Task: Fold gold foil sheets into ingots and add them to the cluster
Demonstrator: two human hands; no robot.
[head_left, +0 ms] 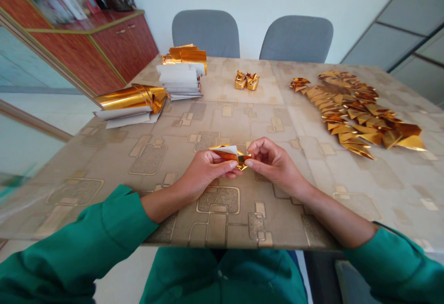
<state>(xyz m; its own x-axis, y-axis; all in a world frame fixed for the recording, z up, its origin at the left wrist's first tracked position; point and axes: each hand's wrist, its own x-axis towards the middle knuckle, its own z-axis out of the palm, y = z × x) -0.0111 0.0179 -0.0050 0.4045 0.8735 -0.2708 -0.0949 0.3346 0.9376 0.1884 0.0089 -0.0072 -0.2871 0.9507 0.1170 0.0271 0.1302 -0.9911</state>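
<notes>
Between the closed fingers of the left hand (204, 169) and right hand (275, 161), gold paper (226, 155) is pinched, part-folded, remaining folds hard to tell; beyond the fingers sit shaped pieces (253, 82), rightward folded strips (347, 130), leftward unworked paper stacks (179, 82).

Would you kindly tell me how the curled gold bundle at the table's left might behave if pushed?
The curled gold bundle would probably slide rather than roll, since pale, flattish edges jut out beneath its curve. It is likely light for its size, as its layers look thin.
</notes>
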